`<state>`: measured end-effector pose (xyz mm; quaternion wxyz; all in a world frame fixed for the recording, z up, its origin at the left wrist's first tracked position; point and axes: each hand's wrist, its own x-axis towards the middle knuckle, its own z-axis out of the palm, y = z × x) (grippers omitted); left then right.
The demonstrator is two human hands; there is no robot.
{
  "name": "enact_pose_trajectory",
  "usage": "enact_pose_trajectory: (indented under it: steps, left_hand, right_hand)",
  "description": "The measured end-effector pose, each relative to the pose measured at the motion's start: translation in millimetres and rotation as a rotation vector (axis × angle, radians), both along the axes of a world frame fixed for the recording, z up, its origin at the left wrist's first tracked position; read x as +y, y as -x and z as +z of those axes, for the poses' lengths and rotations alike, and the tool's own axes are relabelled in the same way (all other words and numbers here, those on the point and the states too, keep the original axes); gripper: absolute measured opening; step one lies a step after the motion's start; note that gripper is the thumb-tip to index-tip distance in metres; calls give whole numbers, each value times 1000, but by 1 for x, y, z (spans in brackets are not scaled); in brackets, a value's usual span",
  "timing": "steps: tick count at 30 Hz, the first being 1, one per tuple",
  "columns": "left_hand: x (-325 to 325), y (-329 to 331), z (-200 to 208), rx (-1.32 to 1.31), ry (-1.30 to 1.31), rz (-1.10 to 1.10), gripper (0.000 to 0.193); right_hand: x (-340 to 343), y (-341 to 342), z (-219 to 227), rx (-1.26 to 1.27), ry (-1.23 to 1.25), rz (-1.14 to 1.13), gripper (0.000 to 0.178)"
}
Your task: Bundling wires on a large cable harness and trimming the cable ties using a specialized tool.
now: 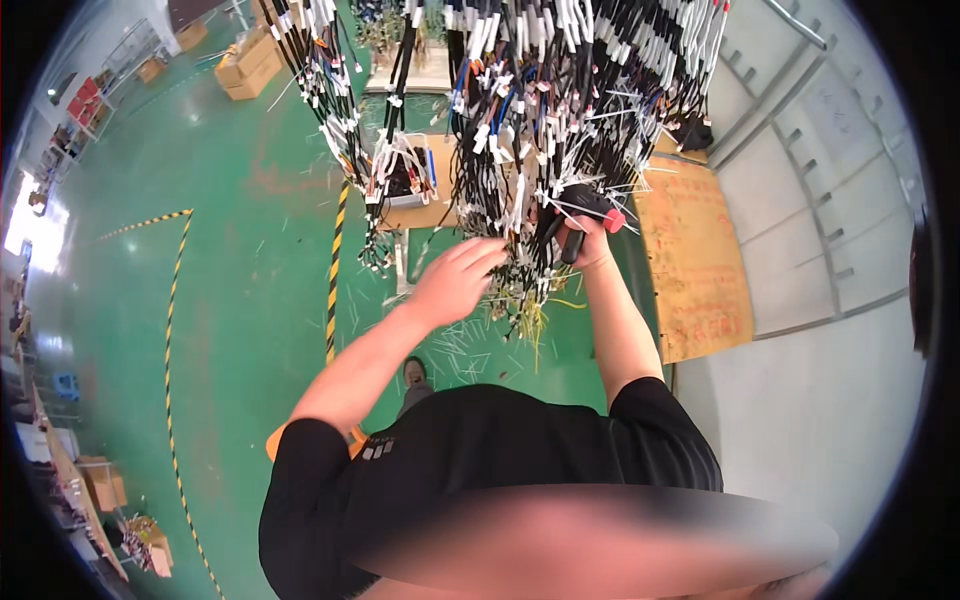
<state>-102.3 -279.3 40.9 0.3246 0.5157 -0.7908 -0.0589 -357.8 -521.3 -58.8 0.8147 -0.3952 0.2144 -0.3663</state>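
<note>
Working the cable bundle (500, 130) hanging at far centre seems current: your right hand (592, 242) grips the black tool (582, 200); your left hand (457, 282), near left, has an unclear hold. Advancing likely calls for tool clearance.

Counted in view: two hands (455, 280) (592, 243), two sleeves (300, 485) (655, 405), one tool (583, 202), one bin (405, 201), one board (695, 265), one shoe (415, 372) and at least four cartons (250, 68). Cables (497, 150) number in the dozens at least, too dense for an exact count; loose white ties (468, 368) are likewise too many to count.
</note>
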Motion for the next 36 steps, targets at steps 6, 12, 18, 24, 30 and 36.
enact_pose_trajectory:
  steps: [6,12,18,24,30,36]
  left_hand:
    - [-123,-38,13,-321,79,116,66]
    - [-141,-55,26,-412,184,174,71]
    - [-149,-41,13,-444,312,234,47]
    - [-164,-61,2,-565,191,425,48]
    - [-160,-76,7,-626,148,596,55]
    - [-167,-80,16,-651,139,607,66]
  right_hand:
    - [39,-42,66,244,-81,-303,36]
    - [41,-59,46,-32,-176,-275,50]
    - [19,-35,38,-92,-140,-49,59]
    - [-9,-24,25,-119,-144,218,61]
    - [1,22,109,-290,-99,386,64]
    - [-5,84,192,-452,-176,365,59]
